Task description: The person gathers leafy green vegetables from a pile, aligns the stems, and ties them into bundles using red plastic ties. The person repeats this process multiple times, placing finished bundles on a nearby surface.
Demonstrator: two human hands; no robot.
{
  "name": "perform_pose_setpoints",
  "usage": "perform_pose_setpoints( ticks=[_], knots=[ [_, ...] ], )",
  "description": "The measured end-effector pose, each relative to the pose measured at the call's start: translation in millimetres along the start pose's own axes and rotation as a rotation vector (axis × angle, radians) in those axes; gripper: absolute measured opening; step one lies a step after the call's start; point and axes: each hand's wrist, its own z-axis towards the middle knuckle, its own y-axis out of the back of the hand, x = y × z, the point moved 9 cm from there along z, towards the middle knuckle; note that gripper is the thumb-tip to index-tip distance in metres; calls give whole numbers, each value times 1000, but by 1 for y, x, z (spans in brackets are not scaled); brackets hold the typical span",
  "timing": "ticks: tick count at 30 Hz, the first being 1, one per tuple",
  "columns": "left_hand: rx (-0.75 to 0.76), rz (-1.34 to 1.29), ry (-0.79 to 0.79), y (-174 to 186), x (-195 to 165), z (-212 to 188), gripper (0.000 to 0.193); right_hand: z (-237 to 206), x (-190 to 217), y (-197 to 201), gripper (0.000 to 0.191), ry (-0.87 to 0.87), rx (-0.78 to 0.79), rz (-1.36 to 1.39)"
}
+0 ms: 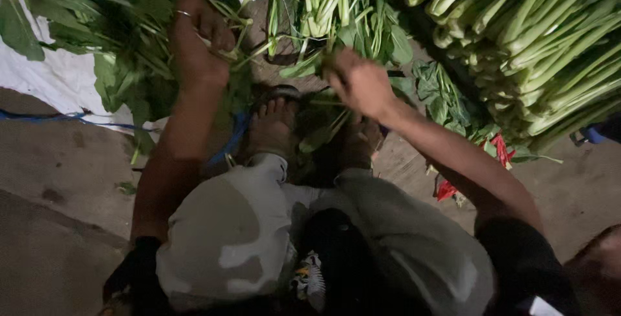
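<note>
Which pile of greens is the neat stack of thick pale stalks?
The stalk pile at top right, beyond the right hand. The other greens by the left hand are loose and leafy.

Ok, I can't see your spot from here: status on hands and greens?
Left hand closed on long-stemmed leafy greens. Right hand gripping a green stem bunch. Sandalled feet beneath; pale-stalked pile right.

Head view, steeply downward, close

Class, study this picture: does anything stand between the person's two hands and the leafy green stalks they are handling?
Nothing visible does. The left hand is already closed on a bunch of leafy stalks, and the right hand grips other green stems.
</note>
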Motion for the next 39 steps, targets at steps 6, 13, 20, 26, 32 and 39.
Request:
perform_pose_setpoints(
  ticks=[6, 13, 20, 26, 32, 39],
  knots=[
    [-211, 81, 329, -42, 84, -36, 31, 70, -79, 5, 97, -431, -268, 14],
    [-117, -121, 528, -63, 125, -54, 53, 17, -69, -14, 49, -719, -529, 1521],
    [-186, -52, 597, -61, 143, -55, 70, -3, -23, -14, 38, -843, -335, 1924],
    [-69, -179, 573, -71, 138, -56, 79, -6, 1, 48, 39, -605, -299, 1570],
    [97, -382, 381, -88, 107, -52, 110, -59, 10, 135, 43, -26, -1104, 1179],
    [328, -3, 333, -114, 109, -59, 106, 9, 66, 38, 29, -160, -113, 226]
  ],
)
